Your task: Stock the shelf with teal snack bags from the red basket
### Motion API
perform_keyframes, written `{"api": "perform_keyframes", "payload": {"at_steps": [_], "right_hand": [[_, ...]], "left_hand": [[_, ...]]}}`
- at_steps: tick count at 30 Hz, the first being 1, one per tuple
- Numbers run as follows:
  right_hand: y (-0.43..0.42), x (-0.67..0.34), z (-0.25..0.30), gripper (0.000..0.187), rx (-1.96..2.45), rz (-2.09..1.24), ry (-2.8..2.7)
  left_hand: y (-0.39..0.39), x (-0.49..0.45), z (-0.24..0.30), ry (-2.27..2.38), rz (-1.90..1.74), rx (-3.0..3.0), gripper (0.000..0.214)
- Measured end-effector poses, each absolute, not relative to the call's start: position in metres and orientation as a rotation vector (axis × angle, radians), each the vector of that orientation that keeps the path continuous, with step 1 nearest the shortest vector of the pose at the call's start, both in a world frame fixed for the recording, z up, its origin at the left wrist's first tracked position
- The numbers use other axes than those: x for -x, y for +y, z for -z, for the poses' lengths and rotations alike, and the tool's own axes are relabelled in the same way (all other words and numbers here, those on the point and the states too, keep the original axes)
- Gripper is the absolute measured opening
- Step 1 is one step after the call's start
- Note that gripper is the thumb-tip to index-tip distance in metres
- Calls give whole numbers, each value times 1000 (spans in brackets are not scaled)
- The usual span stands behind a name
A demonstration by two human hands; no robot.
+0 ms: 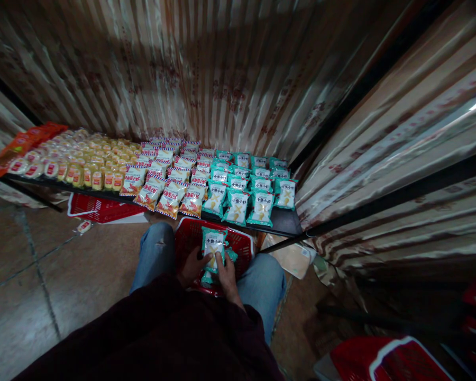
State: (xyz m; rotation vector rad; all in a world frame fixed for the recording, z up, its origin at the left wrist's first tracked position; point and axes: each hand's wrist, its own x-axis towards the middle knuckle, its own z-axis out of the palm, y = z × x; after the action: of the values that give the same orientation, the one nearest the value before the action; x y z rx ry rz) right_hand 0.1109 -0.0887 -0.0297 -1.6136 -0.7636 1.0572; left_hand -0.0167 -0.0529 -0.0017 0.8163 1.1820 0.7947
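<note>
Seeing a pleated curtain point(174, 69) hanging at the back and orange packets point(27, 143) lying at far left beside small wrapped cakes point(99, 159). Also seeing, lower down, a red basket point(99, 207) and, just beside it, a small packet point(83, 227) lying on the tiled floor point(11, 307).

Teal-and-white snack bag point(214, 241), red basket point(243, 244), blue jeans point(153, 256), orange-and-white packets point(172, 197), brown-and-cream curtain point(182, 69)

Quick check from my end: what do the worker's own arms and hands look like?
The left hand and right hand are bare, with no gloves or cables visible. The arms wear long, very dark sleeves, faintly maroon; dim light hides any finer markings.
</note>
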Motion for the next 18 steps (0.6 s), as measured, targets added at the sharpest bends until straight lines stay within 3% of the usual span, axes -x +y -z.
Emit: {"api": "perform_keyframes", "payload": {"at_steps": [11,18], "right_hand": [[-94,-121,17,55,1710,-849,-828],[-96,-133,3,43,1680,-825,-836]], "left_hand": [[-56,18,-27,1061,-751,-966,66],[-56,5,-34,1100,-783,-1034,61]]}}
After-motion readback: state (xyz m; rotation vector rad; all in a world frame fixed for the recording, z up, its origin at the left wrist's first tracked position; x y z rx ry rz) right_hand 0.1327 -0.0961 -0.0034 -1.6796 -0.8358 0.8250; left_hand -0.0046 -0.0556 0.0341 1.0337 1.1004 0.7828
